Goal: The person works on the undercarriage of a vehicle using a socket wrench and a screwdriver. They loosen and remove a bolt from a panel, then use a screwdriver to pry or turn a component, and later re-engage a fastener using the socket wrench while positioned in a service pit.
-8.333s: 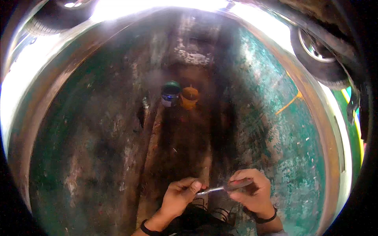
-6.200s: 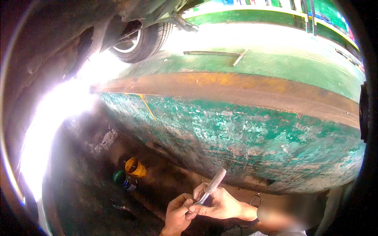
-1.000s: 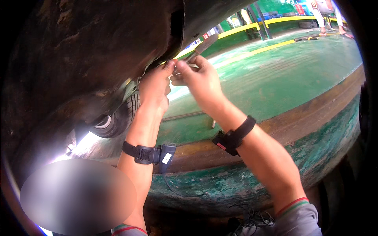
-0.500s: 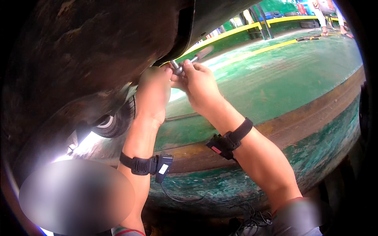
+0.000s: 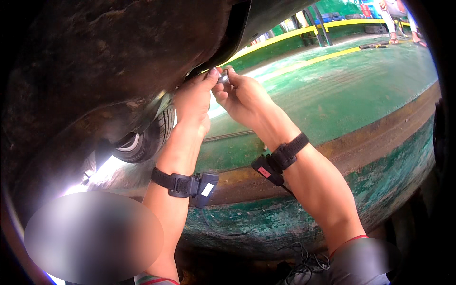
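Both my hands are raised close together under the dark underside of a vehicle (image 5: 114,61). Between their fingertips is a silver metal tool (image 5: 223,77) that looks like a ratchet wrench head; most of it is hidden by the fingers. My left hand (image 5: 192,99) is closed, thumb and fingers pinching the tool's left side, right below the vehicle's lower edge. From the other side my right hand (image 5: 244,97) grips it between thumb and curled fingers. Each wrist wears a black strap with a small box.
Beyond the hands lies a green floor (image 5: 342,90) with a brown-edged ledge (image 5: 370,128). A vehicle tyre (image 5: 156,137) stands at the left, beside bright light. A yellow rail (image 5: 285,37) runs across the back, and a person (image 5: 394,19) sits far right. Cables (image 5: 308,261) hang low.
My hands have drawn closer together around the tool, and my left hand has turned. The tool's handle, which stuck out to the upper right, no longer shows.
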### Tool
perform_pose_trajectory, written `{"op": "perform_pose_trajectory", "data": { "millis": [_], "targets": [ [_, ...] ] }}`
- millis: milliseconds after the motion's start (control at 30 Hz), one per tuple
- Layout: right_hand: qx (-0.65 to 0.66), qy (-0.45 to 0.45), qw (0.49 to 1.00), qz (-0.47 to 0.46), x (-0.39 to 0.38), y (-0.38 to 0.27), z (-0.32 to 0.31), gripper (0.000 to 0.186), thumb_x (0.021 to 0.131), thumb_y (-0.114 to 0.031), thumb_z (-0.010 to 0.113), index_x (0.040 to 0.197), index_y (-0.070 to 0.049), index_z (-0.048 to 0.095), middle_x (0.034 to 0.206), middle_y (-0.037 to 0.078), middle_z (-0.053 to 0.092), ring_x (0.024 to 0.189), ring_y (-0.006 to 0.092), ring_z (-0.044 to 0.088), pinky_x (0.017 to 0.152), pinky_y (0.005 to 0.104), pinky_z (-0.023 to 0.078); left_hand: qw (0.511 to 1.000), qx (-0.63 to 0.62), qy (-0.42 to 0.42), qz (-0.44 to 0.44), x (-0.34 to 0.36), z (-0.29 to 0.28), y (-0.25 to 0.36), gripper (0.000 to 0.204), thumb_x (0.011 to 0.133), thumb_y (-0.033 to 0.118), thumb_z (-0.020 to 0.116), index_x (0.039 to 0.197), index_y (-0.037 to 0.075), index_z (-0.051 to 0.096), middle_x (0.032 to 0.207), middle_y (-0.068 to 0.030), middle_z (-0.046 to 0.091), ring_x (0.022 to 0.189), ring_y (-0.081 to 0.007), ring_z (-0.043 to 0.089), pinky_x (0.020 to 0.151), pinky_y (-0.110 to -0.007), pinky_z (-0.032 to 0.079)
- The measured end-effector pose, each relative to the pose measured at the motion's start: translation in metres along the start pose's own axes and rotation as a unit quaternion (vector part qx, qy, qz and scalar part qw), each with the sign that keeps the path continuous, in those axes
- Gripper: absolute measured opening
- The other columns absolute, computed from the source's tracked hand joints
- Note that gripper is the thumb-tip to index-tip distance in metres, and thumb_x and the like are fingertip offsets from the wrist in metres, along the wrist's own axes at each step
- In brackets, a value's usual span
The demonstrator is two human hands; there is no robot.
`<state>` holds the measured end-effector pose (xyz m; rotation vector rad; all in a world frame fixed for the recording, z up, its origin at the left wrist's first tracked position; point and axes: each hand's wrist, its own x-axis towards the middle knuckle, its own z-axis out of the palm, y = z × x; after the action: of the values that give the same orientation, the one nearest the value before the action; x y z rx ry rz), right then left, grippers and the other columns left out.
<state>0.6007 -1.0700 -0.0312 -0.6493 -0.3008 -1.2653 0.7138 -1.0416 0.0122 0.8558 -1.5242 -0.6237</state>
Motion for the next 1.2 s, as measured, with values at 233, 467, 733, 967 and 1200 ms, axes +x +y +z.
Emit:
{"op": "perform_pose_trajectory", "data": {
  "millis": [233, 467, 733, 967, 1200],
  "targets": [
    [-0.394, 0.034, 0.861, -0.321, -0.019, 0.027, 0.004, 0.025, 0.098, -0.013, 0.059, 0.11, 0.007, 0.052, 0.098, 0.016, 0.067, 0.087, 0.021, 0.068, 0.073, 0.03, 0.055, 0.993, -0.064, 0.027, 0.093, 0.013, -0.002, -0.012, 0.023, 0.09, 0.028, 0.072, 0.102, 0.008, 0.072, 0.087, 0.0012, 0.069, 0.066, -0.0048, 0.058, 0.054, -0.019, 0.035],
    [-0.014, 0.003, 1.0, 0.004, -0.007, -0.003, 0.001, 0.027, 0.106, -0.022, 0.039, 0.111, 0.001, 0.053, 0.079, 0.007, 0.061, 0.07, 0.0152, 0.064, 0.062, 0.0268, 0.059, 0.996, -0.033, -0.082, -0.007, 0.009, -0.007, -0.001, 0.026, 0.093, 0.032, 0.068, 0.106, 0.01, 0.071, 0.087, 0.0021, 0.069, 0.067, -0.0045, 0.058, 0.053, -0.02, 0.035],
    [-0.411, 0.085, 0.86, -0.29, -0.02, 0.024, 0.017, 0.025, 0.102, -0.017, 0.052, 0.094, 0.005, 0.06, 0.087, 0.009, 0.063, 0.074, 0.0171, 0.064, 0.073, 0.0297, 0.058, 0.999, -0.046, 0.003, -0.012, 0.017, -0.01, -0.009, 0.023, 0.089, 0.031, 0.073, 0.099, 0.011, 0.072, 0.08, 0.0063, 0.065, 0.064, -0.0016, 0.049, 0.057, -0.019, 0.032],
    [-0.073, 0.011, 0.995, -0.069, -0.007, 0.002, 0.007, 0.022, 0.102, -0.014, 0.049, 0.097, 0.005, 0.06, 0.087, 0.012, 0.064, 0.072, 0.0157, 0.065, 0.062, 0.0288, 0.06, 0.998, -0.002, -0.04, -0.042, 0.009, -0.005, 0.004, 0.024, 0.089, 0.034, 0.073, 0.099, 0.013, 0.071, 0.083, 0.0045, 0.068, 0.066, -0.0054, 0.059, 0.054, -0.021, 0.032],
    [-0.22, 0.073, 0.964, -0.127, -0.015, 0.011, 0.015, 0.024, 0.103, -0.017, 0.047, 0.1, 0.003, 0.059, 0.086, 0.007, 0.062, 0.071, 0.0138, 0.06, 0.066, 0.0272, 0.057, 0.999, -0.039, -0.035, 0.001, 0.014, -0.003, -0.007, 0.025, 0.09, 0.035, 0.072, 0.097, 0.011, 0.072, 0.081, 0.004, 0.067, 0.062, -0.0044, 0.056, 0.052, -0.018, 0.03]
  ]
}}
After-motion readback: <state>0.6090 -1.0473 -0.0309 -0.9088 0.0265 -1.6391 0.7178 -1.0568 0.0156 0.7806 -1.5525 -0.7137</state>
